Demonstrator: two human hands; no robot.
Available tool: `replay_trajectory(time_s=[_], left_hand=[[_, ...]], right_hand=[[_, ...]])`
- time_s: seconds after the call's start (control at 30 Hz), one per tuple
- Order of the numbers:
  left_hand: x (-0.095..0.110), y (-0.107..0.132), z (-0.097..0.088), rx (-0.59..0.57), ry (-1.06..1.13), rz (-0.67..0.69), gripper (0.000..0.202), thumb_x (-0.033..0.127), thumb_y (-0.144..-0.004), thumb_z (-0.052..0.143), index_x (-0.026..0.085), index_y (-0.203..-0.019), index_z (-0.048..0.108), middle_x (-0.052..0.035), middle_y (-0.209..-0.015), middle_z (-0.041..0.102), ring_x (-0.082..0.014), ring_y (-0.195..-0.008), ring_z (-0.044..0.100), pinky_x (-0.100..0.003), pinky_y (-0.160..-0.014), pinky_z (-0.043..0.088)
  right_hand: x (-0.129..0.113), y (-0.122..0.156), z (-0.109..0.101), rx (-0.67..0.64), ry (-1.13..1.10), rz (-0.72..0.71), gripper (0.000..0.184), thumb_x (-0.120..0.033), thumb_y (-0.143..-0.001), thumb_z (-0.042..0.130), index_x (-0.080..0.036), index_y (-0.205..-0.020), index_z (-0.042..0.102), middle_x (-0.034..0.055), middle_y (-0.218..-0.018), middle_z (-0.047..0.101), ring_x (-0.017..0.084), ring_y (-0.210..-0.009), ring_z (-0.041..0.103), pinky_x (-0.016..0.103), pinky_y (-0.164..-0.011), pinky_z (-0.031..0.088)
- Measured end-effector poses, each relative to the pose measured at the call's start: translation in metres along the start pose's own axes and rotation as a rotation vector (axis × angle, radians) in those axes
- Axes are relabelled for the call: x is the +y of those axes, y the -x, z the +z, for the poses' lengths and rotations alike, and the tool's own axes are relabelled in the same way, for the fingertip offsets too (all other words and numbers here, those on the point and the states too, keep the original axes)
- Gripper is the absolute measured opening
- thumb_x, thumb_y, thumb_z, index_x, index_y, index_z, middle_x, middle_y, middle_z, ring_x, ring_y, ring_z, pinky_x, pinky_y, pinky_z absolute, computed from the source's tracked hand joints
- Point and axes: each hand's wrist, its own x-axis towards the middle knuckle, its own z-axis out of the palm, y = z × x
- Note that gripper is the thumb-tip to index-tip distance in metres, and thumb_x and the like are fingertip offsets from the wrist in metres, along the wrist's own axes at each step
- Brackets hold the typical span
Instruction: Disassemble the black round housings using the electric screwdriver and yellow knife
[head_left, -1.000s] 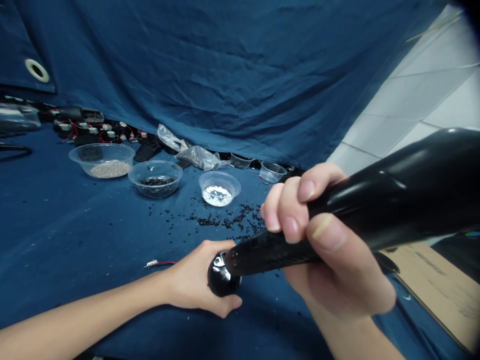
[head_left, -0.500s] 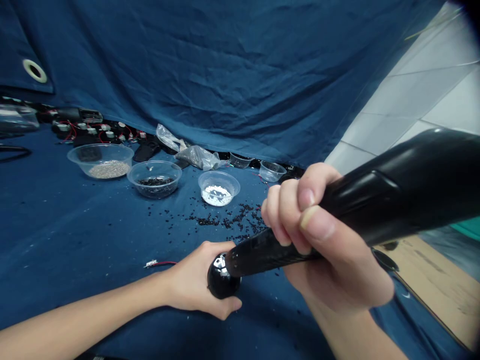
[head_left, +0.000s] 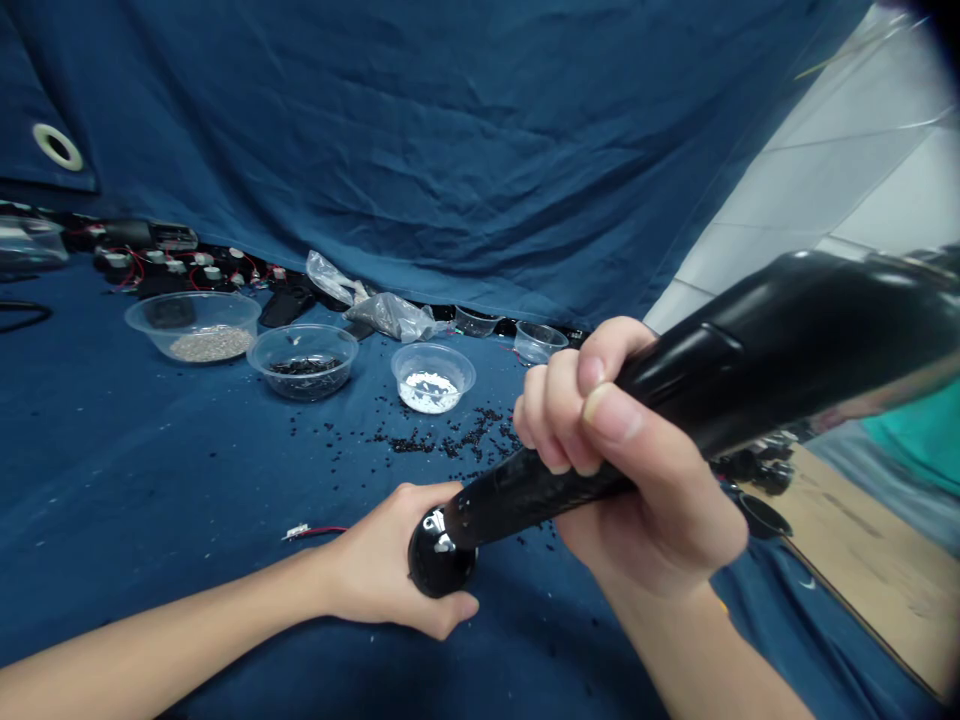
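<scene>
While I have the right hand (head_left: 637, 460) curled around one glossy, tapering black object (head_left: 787, 365) slanting toward three o'clock, the left hand (head_left: 386, 555) clasps one rounded black piece (head_left: 437, 568) at its narrow end, near six; toward nine, three filled, clear-plastic bowls (head_left: 337, 374) dot blue cloth (head_left: 187, 500).

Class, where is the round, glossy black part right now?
In the head view, below and slightly left of centre, the round, glossy black part sits in the left hand, its upper right overlapped by the long, glossy black object in the right hand.
</scene>
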Motion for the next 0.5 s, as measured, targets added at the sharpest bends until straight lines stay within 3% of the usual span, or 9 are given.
replay_trajectory(time_s=[0.17,0.37,0.43,0.5], left_hand=[[0.0025,0.0005,-0.0012,0.011,-0.008,-0.018,0.031,0.024,-0.065,0.075,0.017,-0.083,0.051,0.0042,-0.073,0.053,-0.0119,-0.064,0.044,-0.024,-0.058,0.036],[0.0055,0.0005,-0.0023,0.069,0.004,-0.057,0.036,0.027,-0.065,0.075,0.015,-0.092,0.055,0.0038,-0.073,0.050,-0.0124,-0.066,0.043,-0.023,-0.058,0.036],[0.0049,0.0000,-0.0026,0.076,-0.008,-0.052,0.037,0.026,-0.065,0.075,0.015,-0.094,0.056,0.0037,-0.073,0.050,-0.0127,-0.066,0.043,-0.023,-0.059,0.037],[0.0037,0.0000,-0.0025,0.078,-0.014,-0.039,0.034,0.025,-0.064,0.075,0.015,-0.092,0.056,0.0036,-0.074,0.050,-0.0130,-0.067,0.044,-0.024,-0.061,0.038]], right_hand=[[0.0037,-0.0038,0.0020,0.081,-0.065,-0.061,0.010,-0.018,-0.078,0.068,-0.020,-0.077,0.058,-0.0064,-0.057,0.046,0.008,-0.050,0.046,0.023,-0.049,0.041],[0.0095,-0.0059,0.0037,0.282,-0.013,-0.076,0.012,-0.020,-0.075,0.073,-0.019,-0.078,0.062,-0.0044,-0.063,0.053,0.008,-0.056,0.051,0.022,-0.055,0.046],[0.0094,-0.0046,0.0028,0.242,-0.039,-0.078,0.012,-0.019,-0.076,0.073,-0.019,-0.083,0.063,-0.0038,-0.067,0.057,0.008,-0.058,0.055,0.022,-0.058,0.049],[0.0067,-0.0023,0.0012,0.112,-0.078,-0.074,0.012,-0.019,-0.080,0.071,-0.020,-0.087,0.063,-0.0040,-0.068,0.059,0.009,-0.058,0.057,0.022,-0.057,0.051]])
